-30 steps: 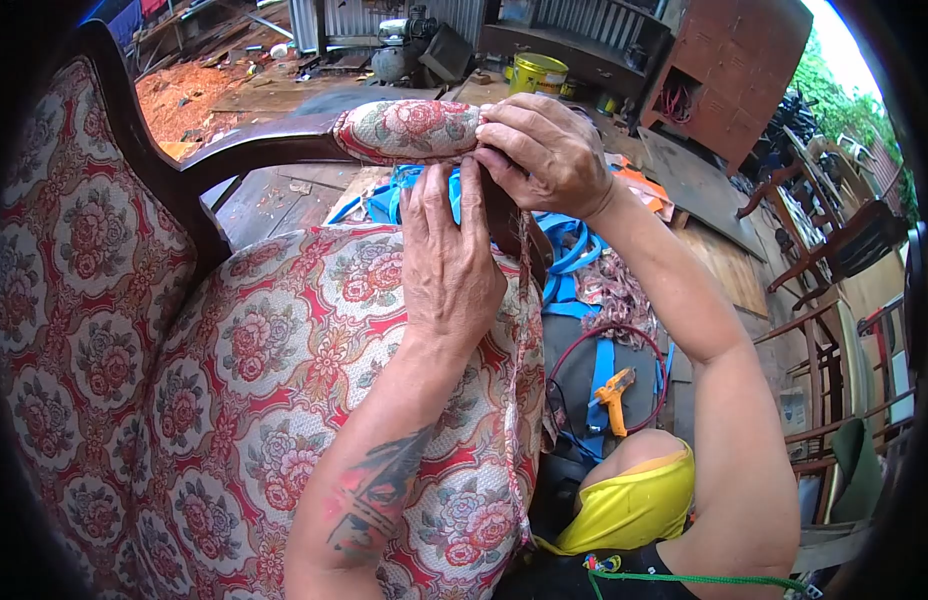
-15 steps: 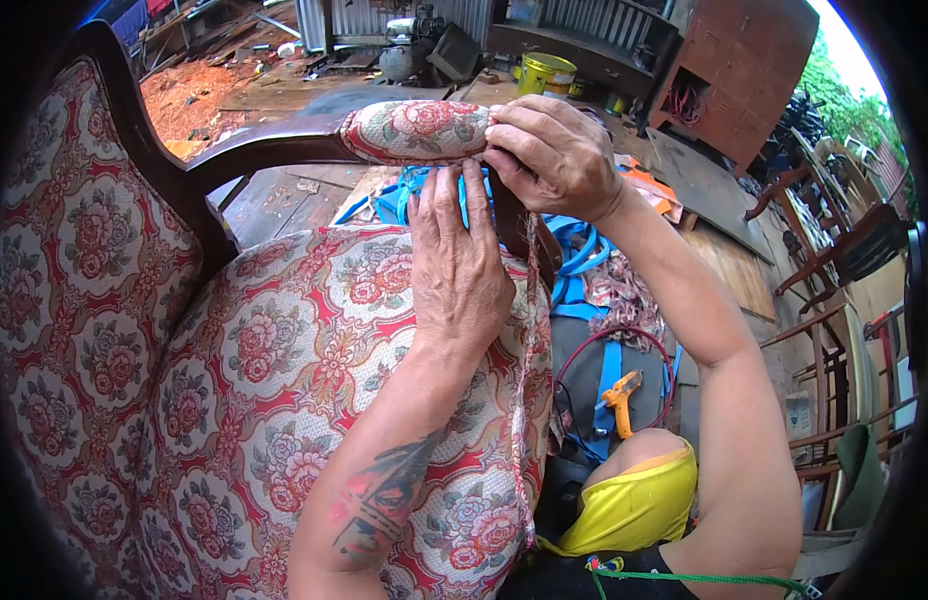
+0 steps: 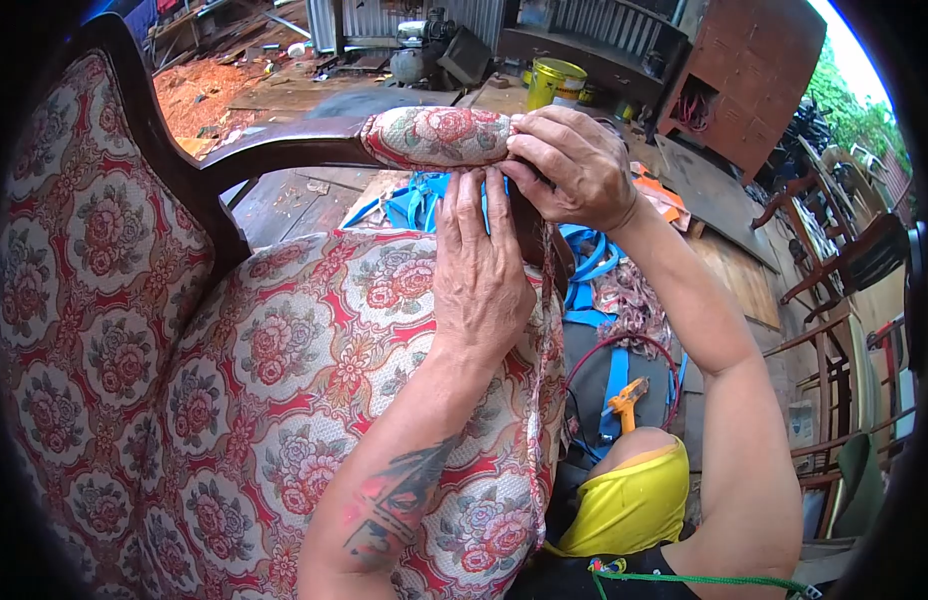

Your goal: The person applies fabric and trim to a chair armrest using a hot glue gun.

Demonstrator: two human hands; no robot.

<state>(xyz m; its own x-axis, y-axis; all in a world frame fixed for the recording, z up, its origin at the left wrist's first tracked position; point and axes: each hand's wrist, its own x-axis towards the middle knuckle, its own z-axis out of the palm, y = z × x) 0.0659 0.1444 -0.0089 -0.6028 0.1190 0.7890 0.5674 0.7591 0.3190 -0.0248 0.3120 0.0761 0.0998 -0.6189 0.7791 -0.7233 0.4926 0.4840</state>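
Observation:
A padded armrest [image 3: 434, 137] in floral fabric sits on the dark wooden frame of an armchair [image 3: 294, 345] covered in the same red and cream pattern. My right hand [image 3: 584, 172] pinches at the front end of the pad, thumb and fingers closed. From beneath it a long braided trim [image 3: 540, 400] hangs down past the seat's front edge; its upper end is hidden by the fingers. My left hand [image 3: 482, 285] lies with straight fingers, its fingertips touching the lower edge of the pad.
An orange glue gun [image 3: 627, 402] stands near my knee, beside a red hose [image 3: 674, 375] and blue straps [image 3: 589, 265]. Farther back are a yellow bucket [image 3: 556, 82], a compressor [image 3: 416, 55] and a wooden cabinet [image 3: 749, 75]. Chair frames [image 3: 834, 260] crowd the right side.
The whole view has shifted, so the chair and hands appear slightly farther right and lower. Both hands keep nearly the same place at the armrest's front end.

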